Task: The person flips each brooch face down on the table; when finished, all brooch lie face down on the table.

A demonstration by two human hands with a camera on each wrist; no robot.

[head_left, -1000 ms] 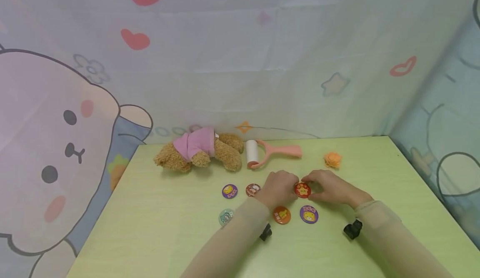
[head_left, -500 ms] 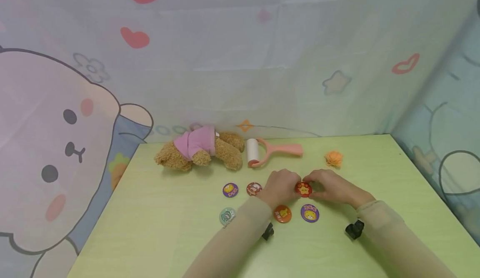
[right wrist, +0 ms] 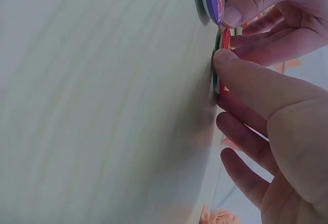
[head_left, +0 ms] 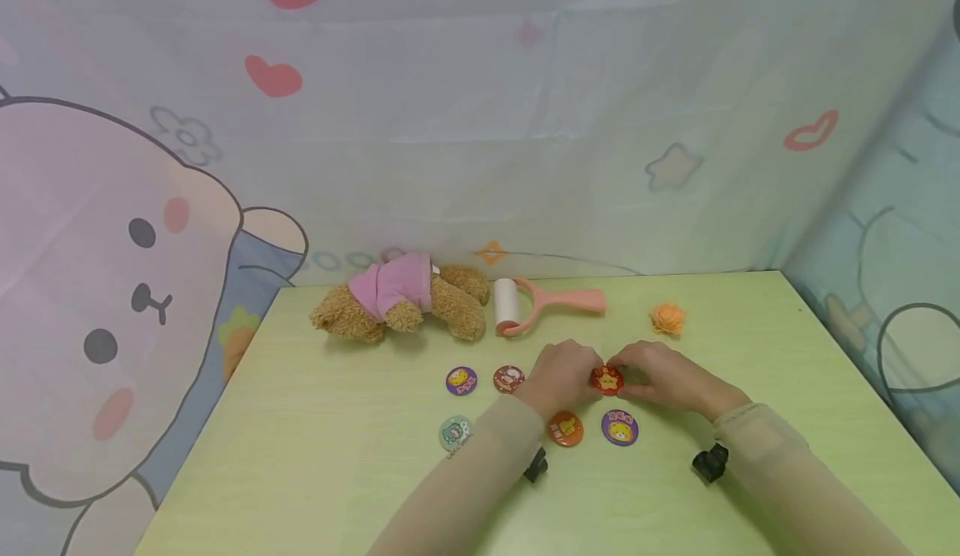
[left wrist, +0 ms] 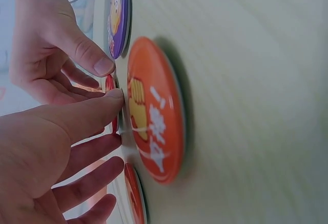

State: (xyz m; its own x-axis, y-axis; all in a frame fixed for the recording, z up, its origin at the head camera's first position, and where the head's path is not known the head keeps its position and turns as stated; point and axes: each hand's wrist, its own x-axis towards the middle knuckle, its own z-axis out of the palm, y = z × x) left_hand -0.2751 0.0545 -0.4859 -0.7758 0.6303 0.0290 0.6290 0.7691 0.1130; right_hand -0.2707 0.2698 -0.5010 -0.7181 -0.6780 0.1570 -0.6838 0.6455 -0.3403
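A round red badge with a yellow star [head_left: 607,381] lies at the right of the far row of badges. My left hand [head_left: 566,377] pinches its left edge between thumb and fingers. At the opposite edge my right hand [head_left: 663,378] pinches the same badge, thumb on the near side. In the left wrist view, an orange badge [left wrist: 154,111] lies close to my left thumb [left wrist: 97,106]. Nearer to me in the head view is a purple bear badge [head_left: 620,428]. A brown badge [head_left: 509,379] lies left of my left hand, partly beside the wrist.
Another purple badge [head_left: 461,380] and a green badge [head_left: 455,433] lie to the left, the green one partly behind my sleeve. Along the back are a plush bear in a pink top [head_left: 397,298], a pink-handled lint roller [head_left: 555,299] and an orange flower-like ball [head_left: 667,318].
Both hands stay at the red badge with almost no movement. The whole head view has shifted slightly.
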